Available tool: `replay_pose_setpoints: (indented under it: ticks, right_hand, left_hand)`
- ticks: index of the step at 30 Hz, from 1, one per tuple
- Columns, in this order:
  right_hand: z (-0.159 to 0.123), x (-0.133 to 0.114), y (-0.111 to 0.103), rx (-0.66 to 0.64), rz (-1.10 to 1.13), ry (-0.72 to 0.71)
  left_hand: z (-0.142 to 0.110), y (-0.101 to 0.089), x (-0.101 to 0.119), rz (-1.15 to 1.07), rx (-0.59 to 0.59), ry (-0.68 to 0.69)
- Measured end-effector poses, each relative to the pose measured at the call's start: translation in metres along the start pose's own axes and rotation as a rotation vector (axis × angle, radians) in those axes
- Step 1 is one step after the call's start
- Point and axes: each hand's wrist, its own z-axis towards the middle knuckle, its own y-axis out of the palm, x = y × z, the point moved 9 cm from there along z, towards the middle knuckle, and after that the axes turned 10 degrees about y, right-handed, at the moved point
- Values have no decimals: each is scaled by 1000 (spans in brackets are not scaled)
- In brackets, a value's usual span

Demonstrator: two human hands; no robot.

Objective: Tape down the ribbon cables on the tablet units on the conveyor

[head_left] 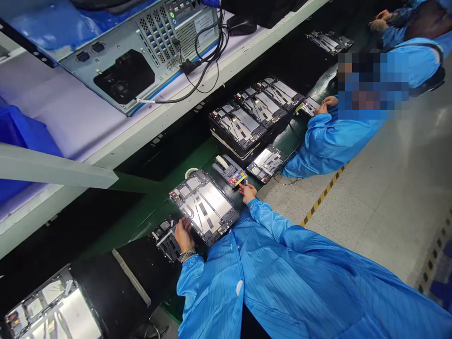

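An opened flat device panel (205,205), with silver shielding and dark ribbon cables, lies on the green belt (183,162) in front of me. My left hand (183,234) rests on its near-left corner, fingers laid over the edge. My right hand (247,192) is at the panel's far-right corner, beside a small grey control box (231,172) with coloured buttons. Its fingers are bunched in a pinch around a small pale thing that I cannot make out. Both my arms are in blue sleeves.
Further along the belt, a co-worker in a blue coat (328,141) has a hand (329,102) on a row of stacked panels (247,122). A loose panel (266,162) lies near them. A computer chassis (141,52) with cables sits on the shelf above. Another panel (52,306) lies bottom left.
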Motion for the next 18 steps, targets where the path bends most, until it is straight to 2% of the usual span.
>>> replay_pose_setpoints:
  ticks: [4,8,13,16,18]
  right_hand:
    - [5,0,0,2,-19,-14]
    - [6,0,-1,-2,-29,-10]
    - [2,-4,2,6,-44,-27]
    - [-6,-9,-1,13,-59,-58]
    - [-13,-15,-11,17,-71,-93]
  left_hand:
    - [4,-7,12,-70,24,59]
    - [7,-14,31,-62,14,158]
    - [3,-18,49,-47,23,204]
    - [0,-17,67,-39,20,261]
    - [-4,-19,84,-18,35,316]
